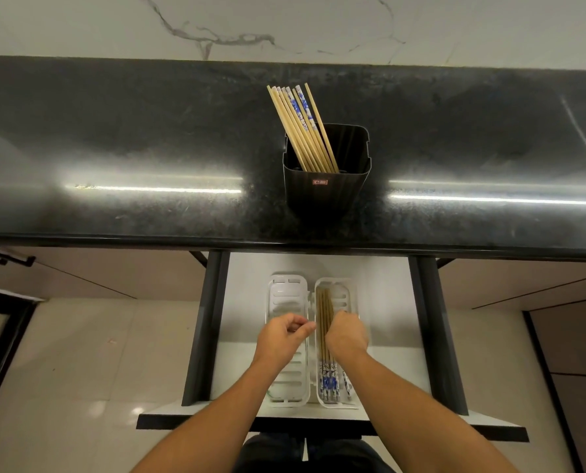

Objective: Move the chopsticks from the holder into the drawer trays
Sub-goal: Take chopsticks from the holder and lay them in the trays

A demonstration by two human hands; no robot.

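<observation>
at the bottom centre of the frame, one open drawer [397, 302] holds two white slotted trays side by side. the right tray [347, 295] carries a bundle of laid chopsticks [324, 308], at least four, too bunched to count exactly. the right hand [346, 332] rests over them, blurred, its fingers hidden, so i cannot tell its grasp. the left hand [281, 336] hovers above the left tray [286, 288], fingers loosely curled, holding nothing. upper centre, on the black counter [114, 131], one black holder [325, 196] keeps roughly eight leaning chopsticks [300, 128].
</observation>
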